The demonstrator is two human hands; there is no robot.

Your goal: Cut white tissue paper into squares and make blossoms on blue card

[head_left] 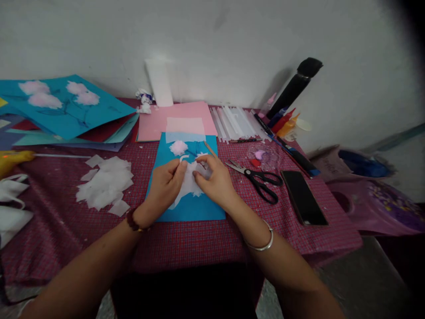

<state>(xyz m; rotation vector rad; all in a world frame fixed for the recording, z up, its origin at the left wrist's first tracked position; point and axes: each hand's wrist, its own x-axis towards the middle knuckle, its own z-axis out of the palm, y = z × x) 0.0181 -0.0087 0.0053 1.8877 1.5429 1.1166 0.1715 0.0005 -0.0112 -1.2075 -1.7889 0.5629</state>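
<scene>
A blue sheet of paper lies in front of me, with a pale pink tissue flower and dark painted lines near its top. Over it, my left hand is closed, pinching white tissue paper between thumb and fingers. My right hand is curled at the tissue's right side, its thumb and forefinger a little apart. A thin wooden stick, perhaps a brush handle, sticks out from behind the right hand's fingers and seems held there. The hands hide part of the tissue and the sheet.
Left lie a pile of white tissue squares, a yellow glue gun and blue flower sheets. Behind are pink paper and glue sticks. Scissors, a phone and paint bottles lie right.
</scene>
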